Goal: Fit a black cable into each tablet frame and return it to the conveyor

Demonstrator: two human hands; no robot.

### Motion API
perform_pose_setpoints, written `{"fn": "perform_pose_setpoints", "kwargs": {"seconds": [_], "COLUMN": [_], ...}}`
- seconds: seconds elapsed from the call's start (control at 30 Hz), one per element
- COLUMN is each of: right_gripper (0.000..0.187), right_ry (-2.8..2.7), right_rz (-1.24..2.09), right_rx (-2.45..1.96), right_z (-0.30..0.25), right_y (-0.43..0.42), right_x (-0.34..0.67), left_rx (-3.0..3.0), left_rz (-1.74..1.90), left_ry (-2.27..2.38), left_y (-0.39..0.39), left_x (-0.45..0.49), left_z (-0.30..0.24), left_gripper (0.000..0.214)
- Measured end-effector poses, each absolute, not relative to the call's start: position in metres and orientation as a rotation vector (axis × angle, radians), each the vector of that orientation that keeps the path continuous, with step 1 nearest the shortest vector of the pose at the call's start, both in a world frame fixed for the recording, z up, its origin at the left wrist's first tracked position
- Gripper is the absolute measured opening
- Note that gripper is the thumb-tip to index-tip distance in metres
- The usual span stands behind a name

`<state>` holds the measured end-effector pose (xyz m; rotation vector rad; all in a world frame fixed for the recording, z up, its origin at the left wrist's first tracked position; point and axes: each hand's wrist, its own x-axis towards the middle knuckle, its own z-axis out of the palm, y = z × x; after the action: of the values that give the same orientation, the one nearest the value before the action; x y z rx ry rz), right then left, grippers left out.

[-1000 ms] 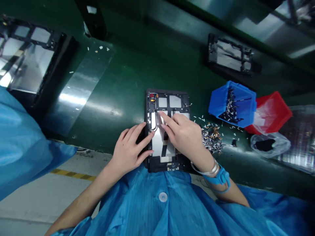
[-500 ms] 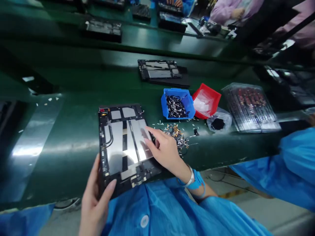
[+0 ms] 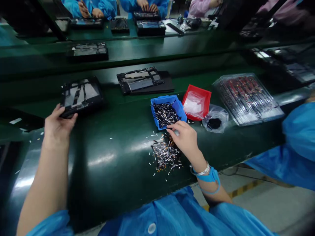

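Right then, out on the green conveyor belt (image 3: 105, 160), the left hand (image 3: 59, 126) has hold of a black tablet frame (image 3: 81, 95), fingers hooked over its near corner, a firm grasp, with the frame lying well over to the left of the belt. Across to the right, the right hand (image 3: 184, 139) is curled and low, fingertips down at the edge of a loose pile of cut silver and black scraps (image 3: 165, 155), right beside a blue plastic bin (image 3: 167, 111) heaped with similar dark strips. Is it pinching anything? From this angle, you can't tell. A silver bangle (image 3: 203, 170) and a blue wrist strap (image 3: 210, 177) sit on that wrist, and the blue smock sleeve (image 3: 49, 223) runs along the left arm.

Just past the blue bin sits a red bin (image 3: 197, 101) lined with clear plastic, then a clear bag (image 3: 215, 119) with something black inside, and a clear tray (image 3: 247, 98) of reddish parts. A second tablet frame (image 3: 140, 80) lies further along the belt, and on the far side, co-workers' hands (image 3: 91, 13) are at work at their own bench.
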<state>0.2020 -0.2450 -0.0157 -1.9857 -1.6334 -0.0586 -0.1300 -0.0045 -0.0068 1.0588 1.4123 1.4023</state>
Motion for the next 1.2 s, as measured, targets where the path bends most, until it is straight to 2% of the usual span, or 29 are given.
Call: {"fn": "perform_pose_setpoints", "kwargs": {"seconds": [0.13,0.3,0.4,0.5,0.63,0.8,1.07,1.2], "right_gripper": [0.008,0.013,0.013,0.013,0.015,0.012,0.015,0.019], "right_ry": [-1.627,-1.801,-1.924,-1.803,-1.414,-1.127,-0.981,-0.943], "right_rz": [-0.035,-0.142,-0.143,-0.049,0.209,0.44,0.138,0.094], "right_rx": [-1.94,-1.837,-1.85,-1.802,-1.722,-1.685,-1.616,-1.635], "right_z": [-0.012,-0.011,-0.012,-0.011,-0.008,-0.006,-0.003,-0.002], "right_y": [-0.244,-0.226,-0.216,-0.216,-0.222,-0.222,-0.225,-0.223], "right_x": [0.205,0.206,0.205,0.207,0.219,0.228,0.211,0.21], "left_rx": [0.839,0.898,1.096,1.361,1.622,1.589,1.348,1.358], "left_rz": [1.353,1.393,1.459,1.443,1.268,0.921,0.62,0.594], "left_ry": [1.507,1.649,1.712,1.629,1.246,0.902,0.658,0.656], "left_y": [0.035,0.037,0.021,-0.009,-0.066,-0.128,-0.171,-0.176], "left_x": [-0.121,-0.106,-0.096,-0.084,-0.062,-0.036,-0.016,-0.014], "left_z": [0.002,-0.004,-0.014,-0.02,-0.018,-0.008,-0.001,-0.004], "left_gripper": [0.023,0.076,0.088,0.072,0.046,0.037,0.027,0.022]}}
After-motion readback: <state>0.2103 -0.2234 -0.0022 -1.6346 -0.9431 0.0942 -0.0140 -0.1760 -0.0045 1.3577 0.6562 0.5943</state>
